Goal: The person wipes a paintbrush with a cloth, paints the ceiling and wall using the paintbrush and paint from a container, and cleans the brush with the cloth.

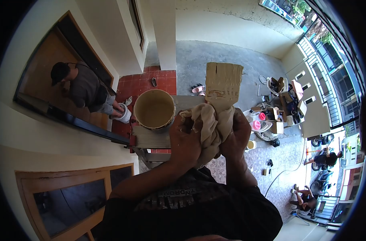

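A twisted beige cloth (209,126) is bunched between my two hands, above the end of a plank. My left hand (185,138) is closed on the cloth's left side, fingers curled into its folds. On the other side my right hand (237,134) is also closed on it. A wide, flat, tan-coated blade-shaped piece (224,82) sticks up out of the cloth and narrows towards it. Its lower part is hidden by the folds, so whether it is a brush or a scraper I cannot tell. Left of my hands stands a bucket (140,119) with pale, smeared inner walls.
The bucket stands on a grey plank (156,139), high above the floor. At left, a person (86,86) stands on a white bucket (124,114) by a doorway. Boxes (289,104) and hoses (265,130) clutter the right. Two more people are at the far right.
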A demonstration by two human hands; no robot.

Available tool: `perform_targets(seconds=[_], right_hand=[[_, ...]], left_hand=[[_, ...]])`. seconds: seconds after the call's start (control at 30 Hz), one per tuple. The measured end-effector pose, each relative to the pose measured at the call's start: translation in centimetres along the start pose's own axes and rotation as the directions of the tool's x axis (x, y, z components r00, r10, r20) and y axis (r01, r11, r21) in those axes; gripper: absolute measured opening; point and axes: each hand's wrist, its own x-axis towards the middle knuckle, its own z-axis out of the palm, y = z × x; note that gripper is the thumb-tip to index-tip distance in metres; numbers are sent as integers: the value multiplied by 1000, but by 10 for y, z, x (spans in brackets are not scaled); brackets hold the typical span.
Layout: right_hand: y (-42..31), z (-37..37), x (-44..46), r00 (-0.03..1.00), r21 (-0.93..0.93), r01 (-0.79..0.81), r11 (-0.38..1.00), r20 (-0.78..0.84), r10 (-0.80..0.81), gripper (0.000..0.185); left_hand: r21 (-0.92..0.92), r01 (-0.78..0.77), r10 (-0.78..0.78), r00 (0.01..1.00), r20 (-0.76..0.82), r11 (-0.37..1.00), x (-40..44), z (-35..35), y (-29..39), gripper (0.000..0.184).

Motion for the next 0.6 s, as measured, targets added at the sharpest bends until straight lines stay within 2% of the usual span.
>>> perform_targets(seconds=[0.07, 0.13, 0.2, 0.3, 0.37, 0.4, 0.43, 0.5, 0.53, 0.6], right_hand=[[4, -6, -3, 997, -24, 69, 997, 31, -68, 21], [3, -11, -8, 997, -45, 52, 998, 62, -50, 22], [3, -12, -10, 996, -68, 38, 997, 83, -32, 22], [1, -10, -11, 996, -99, -38, 994, 70, 45, 22], [0, -4, -13, 995, -104, -51, 993, 82, 60, 24], [-1, 6, -13, 998, -14, -55, 998, -9, 55, 20], [-2, 6, -12, 998, -14, -58, 998, -17, 58, 20], [-2, 9, -9, 999, 22, 20, 1000, -29, -20, 20], [0, 6, -6, 999, -41, 40, 998, -26, -41, 19], [8, 1, -3, 999, -31, 34, 999, -3, -34, 18]], left_hand=[[-49, -4, 3, 1000, -28, 999, 0, 0, -5, 25], [-94, -9, 4, 999, -53, 996, 1, -1, -4, 24], [126, 8, -5, 1000, -27, 992, 5, -6, 4, 23], [216, 60, -52, 998, -42, 975, 4, -1, 16, 23], [191, 64, -61, 998, -20, 980, 5, -3, 17, 23], [166, 49, -46, 999, -21, 985, 4, -4, 16, 22], [169, 55, -53, 998, -18, 984, 3, -4, 15, 22], [236, -25, 28, 1000, -12, 971, 1, -7, 13, 24], [242, -32, 38, 999, -21, 970, -1, -7, 13, 24], [216, -168, 154, 985, 82, 962, -4, -1, 11, 24]])
